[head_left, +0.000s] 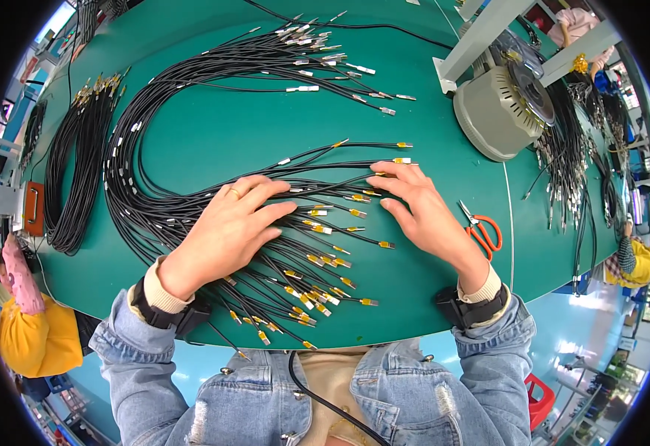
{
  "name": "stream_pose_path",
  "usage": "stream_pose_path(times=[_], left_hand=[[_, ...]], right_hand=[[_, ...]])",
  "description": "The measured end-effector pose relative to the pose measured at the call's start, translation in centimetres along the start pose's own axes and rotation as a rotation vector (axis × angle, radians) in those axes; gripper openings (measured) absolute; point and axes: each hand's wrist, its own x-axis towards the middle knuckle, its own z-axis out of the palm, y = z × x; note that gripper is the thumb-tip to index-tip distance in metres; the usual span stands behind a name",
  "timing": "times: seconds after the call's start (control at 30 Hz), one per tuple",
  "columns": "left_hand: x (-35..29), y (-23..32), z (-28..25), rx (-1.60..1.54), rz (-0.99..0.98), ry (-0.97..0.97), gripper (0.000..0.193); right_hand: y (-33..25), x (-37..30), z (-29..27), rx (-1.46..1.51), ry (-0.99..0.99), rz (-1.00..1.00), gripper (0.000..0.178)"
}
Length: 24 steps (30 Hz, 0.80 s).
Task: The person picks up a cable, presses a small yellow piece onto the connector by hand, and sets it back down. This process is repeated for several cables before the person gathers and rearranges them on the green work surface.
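A big bundle of black cables (126, 167) curves in a C shape over the green table (384, 297). Its nearer ends carry yellow-marked metal connectors (317, 228), fanned out in front of me. My left hand (232, 227) lies across the cables with its fingers spread. Above the fan's right side, my right hand (423, 208) has its fingertips at a yellow-marked cable end, the thumb apart from the fingers. Whether those fingertips grip the cable or only touch it is hard to see. The far ends of the bundle bear silver connectors with white labels (303, 88).
Red-handled cutters (483, 229) lie right of my right hand. A second looped cable bundle (79, 167) rests at the left. A grey round machine (492, 119) stands at the back right beside a white metal frame (481, 44). More cables (570, 171) hang farther right. Other people sit at both sides.
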Motion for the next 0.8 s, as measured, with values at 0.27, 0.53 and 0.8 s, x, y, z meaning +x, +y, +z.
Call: stream_pose_path(times=[0.27, 0.53, 0.8], left_hand=[[3.0, -2.0, 1.8, 0.06, -0.159, 0.031, 0.028], [3.5, -2.9, 2.5, 0.022, -0.245, 0.101, 0.016], [3.0, -2.5, 2.3, -0.039, -0.266, 0.106, 0.014]], right_hand=[[0.2, 1.0, 1.2, 0.008, 0.107, 0.002, 0.023], [0.4, 1.0, 1.5, -0.039, 0.309, 0.048, 0.019], [0.6, 1.6, 3.1, -0.082, 0.312, -0.003, 0.018]])
